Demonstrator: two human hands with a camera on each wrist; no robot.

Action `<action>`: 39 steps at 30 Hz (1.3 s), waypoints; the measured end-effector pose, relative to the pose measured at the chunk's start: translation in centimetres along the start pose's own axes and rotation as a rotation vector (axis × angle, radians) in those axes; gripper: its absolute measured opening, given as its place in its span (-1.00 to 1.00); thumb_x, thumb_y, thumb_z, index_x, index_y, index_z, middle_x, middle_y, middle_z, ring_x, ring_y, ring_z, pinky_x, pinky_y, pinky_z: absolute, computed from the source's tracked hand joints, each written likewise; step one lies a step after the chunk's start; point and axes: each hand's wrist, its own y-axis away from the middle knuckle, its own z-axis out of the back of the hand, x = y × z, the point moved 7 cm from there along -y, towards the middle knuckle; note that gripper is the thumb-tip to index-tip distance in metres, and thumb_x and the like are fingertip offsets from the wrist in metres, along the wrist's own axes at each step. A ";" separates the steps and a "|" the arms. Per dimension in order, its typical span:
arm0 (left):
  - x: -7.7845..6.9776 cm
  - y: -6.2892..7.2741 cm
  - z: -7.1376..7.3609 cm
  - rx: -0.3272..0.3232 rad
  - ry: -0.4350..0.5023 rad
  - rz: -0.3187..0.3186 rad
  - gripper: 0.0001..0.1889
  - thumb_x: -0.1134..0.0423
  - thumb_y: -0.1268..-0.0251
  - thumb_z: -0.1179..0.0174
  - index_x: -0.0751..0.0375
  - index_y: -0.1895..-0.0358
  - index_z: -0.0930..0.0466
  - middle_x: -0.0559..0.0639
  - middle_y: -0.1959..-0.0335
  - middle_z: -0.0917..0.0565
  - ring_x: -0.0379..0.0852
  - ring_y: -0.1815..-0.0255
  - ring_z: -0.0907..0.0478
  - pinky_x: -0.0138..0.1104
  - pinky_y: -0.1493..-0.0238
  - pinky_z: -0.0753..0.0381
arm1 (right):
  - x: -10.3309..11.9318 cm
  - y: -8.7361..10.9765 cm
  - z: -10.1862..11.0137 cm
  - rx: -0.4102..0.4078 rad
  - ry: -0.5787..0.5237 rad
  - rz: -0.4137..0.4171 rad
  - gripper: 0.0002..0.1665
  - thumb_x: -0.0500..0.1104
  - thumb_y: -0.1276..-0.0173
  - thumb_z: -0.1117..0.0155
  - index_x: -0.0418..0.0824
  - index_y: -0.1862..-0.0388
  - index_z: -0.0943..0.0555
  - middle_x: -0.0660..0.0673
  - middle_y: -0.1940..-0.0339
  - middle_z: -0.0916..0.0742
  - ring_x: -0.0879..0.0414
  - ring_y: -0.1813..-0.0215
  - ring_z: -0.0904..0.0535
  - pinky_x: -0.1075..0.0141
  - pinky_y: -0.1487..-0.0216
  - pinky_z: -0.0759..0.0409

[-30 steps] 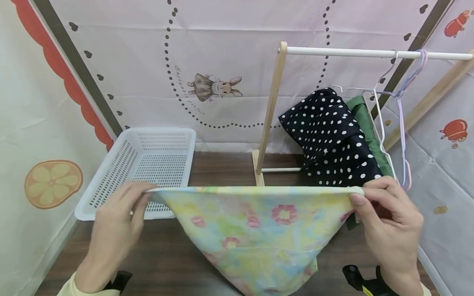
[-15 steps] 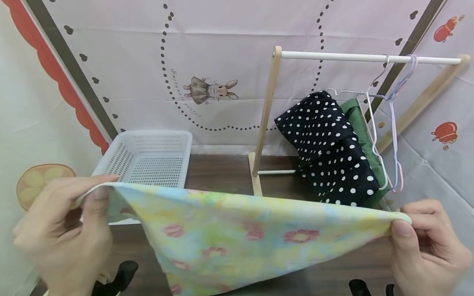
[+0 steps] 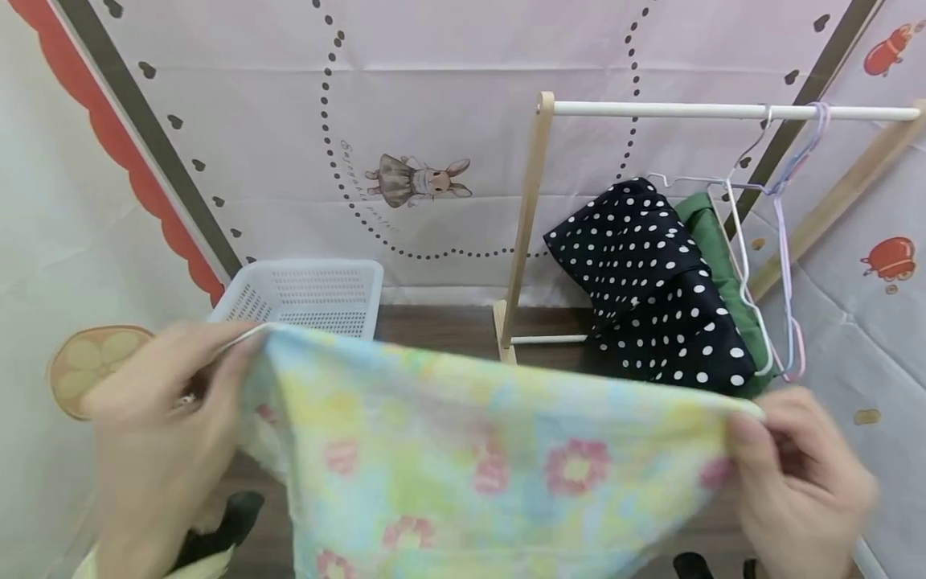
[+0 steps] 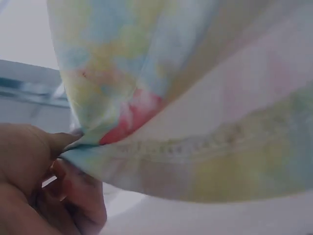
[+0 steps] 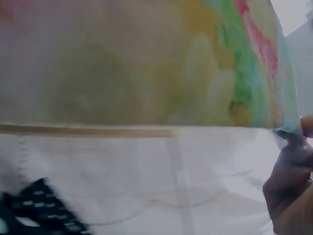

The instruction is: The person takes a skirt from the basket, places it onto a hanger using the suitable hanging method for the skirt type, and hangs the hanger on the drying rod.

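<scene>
A floral cloth (image 3: pixel 492 458) is hanging in mid-air between the two hands, its upper edge running taut and sloping slightly down towards three o'clock. At nine o'clock the left hand (image 3: pixel 166 426) is pinching one upper corner; motion is blurring it in the head view, but the left wrist view is showing thumb and finger meeting on the fabric. That view is also revealing a stitched seam along the pale inner side, which the head view is hiding. At three o'clock the right hand (image 3: pixel 803 474) is gripping the opposite corner between thumb and curled fingers; the right wrist view is catching only part of it, at its own four o'clock.

Beyond the cloth, at ten o'clock, a white basket (image 3: pixel 311 265) is standing on the dark wooden surface (image 3: pixel 437 326), the cloth covering its near part. Between one and two o'clock, a polka-dot cloth (image 3: pixel 640 273) is hanging on a rack (image 3: pixel 533 201) beside a green cloth (image 3: pixel 712 249); the right wrist view is showing just a corner of the dots, at eight o'clock. Hangers (image 3: pixel 784 257) are dangling at two o'clock. Behind, a printed rabbit (image 3: pixel 419 178) is lying sideways on the backdrop near twelve.
</scene>
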 end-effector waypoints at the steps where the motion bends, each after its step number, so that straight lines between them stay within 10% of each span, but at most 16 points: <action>1: -0.1 -0.3 -1.3 0.055 -0.101 0.019 -0.85 0.45 -0.09 -0.39 0.25 0.24 -0.78 0.08 0.38 -0.71 -0.18 0.45 -0.49 -0.54 0.32 -0.40 | -1.2 0.0 -0.5 0.048 0.113 -0.061 -0.88 -0.54 -0.16 -0.32 -0.58 0.52 -0.56 -0.16 0.57 -0.59 0.23 0.59 -0.47 0.53 0.65 -0.37; 5: 3.2 0.1 -6.8 0.292 -0.319 0.063 -0.86 0.32 -0.23 -0.33 0.17 0.16 -0.74 0.05 0.31 -0.73 -0.06 0.43 -0.57 -0.28 0.41 -0.45 | -8.6 1.5 -1.6 0.235 0.577 -0.259 -0.89 -0.30 -0.32 -0.33 -0.24 0.43 -0.68 0.02 0.69 -0.58 0.27 0.67 -0.40 0.49 0.66 -0.34; 13: 11.5 4.8 -17.9 0.740 -0.416 0.238 -0.85 0.26 -0.39 -0.18 0.17 0.12 -0.71 0.10 0.23 -0.73 0.04 0.37 -0.63 -0.13 0.42 -0.59 | -20.7 5.8 -3.8 0.385 0.806 -0.460 -0.68 0.04 -0.44 -0.20 -0.13 0.39 -0.68 0.05 0.70 -0.55 0.15 0.72 -0.39 0.31 0.71 -0.34; 17: 13.1 5.8 -20.6 0.786 -0.395 0.325 -0.83 0.33 -0.39 -0.15 0.28 0.10 -0.69 0.17 0.21 -0.72 0.08 0.28 -0.65 -0.10 0.23 -0.62 | -23.9 6.6 -3.3 0.371 0.820 -0.555 -0.69 0.02 -0.44 -0.21 -0.14 0.38 -0.69 -0.01 0.72 -0.53 0.09 0.76 -0.39 0.25 0.76 -0.30; 31: 15.9 9.5 -25.0 0.847 -0.447 0.502 -0.90 0.49 -0.38 -0.03 0.48 0.21 -0.53 0.26 0.35 -0.59 0.08 0.50 -0.58 -0.21 0.51 -0.63 | -30.4 9.1 -1.0 0.373 0.708 -0.893 -0.61 0.04 -0.50 -0.10 -0.25 0.31 -0.65 -0.12 0.69 -0.65 0.06 0.61 -0.65 0.36 0.59 -0.57; 39: 15.6 11.2 -26.4 0.905 -0.684 0.303 -0.65 0.47 -0.17 -0.27 0.49 -0.03 -0.49 0.33 0.09 -0.50 0.23 0.09 -0.46 -0.10 0.09 -0.57 | -31.2 10.5 -0.8 0.409 0.740 -0.830 -0.62 0.00 -0.50 -0.11 -0.25 0.36 -0.65 -0.10 0.65 -0.68 0.08 0.64 -0.64 0.29 0.61 -0.52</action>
